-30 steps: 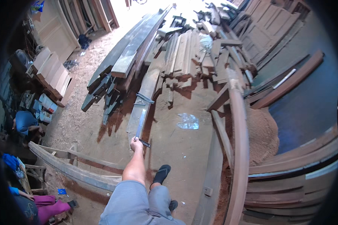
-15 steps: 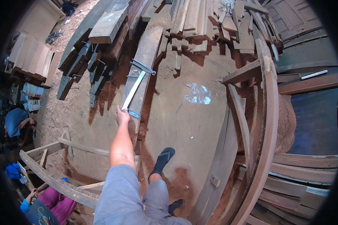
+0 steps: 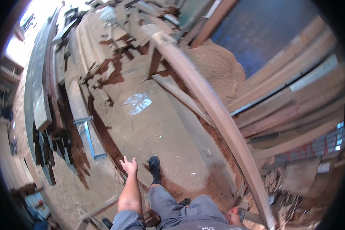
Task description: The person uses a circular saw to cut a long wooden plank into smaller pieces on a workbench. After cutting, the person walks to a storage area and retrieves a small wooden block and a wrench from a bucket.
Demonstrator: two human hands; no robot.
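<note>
My left hand (image 3: pixel 129 165) is open, fingers apart and holding nothing, just right of and below a long metal square (image 3: pixel 89 140) lying on a weathered plank (image 3: pixel 77 100). Narrow metal pieces (image 3: pixel 82 119) lie across the plank at the square's far end. My right hand (image 3: pixel 235 217) is low at the right, beside my grey shorts, closed round something dark and reddish that I cannot make out.
Long beams (image 3: pixel 40 99) and piled offcuts (image 3: pixel 103 42) lie ahead. A long curved timber frame (image 3: pixel 203 96) runs along my right, with sawdust (image 3: pixel 216 67) and stacked boards (image 3: pixel 280 115) beyond. A crumpled plastic bag (image 3: pixel 138 103) lies on the dusty floor (image 3: pixel 168 145).
My left hand has let go of the metal square and drawn away from it. The view has swung toward the right. My right hand has appeared at the lower right.
</note>
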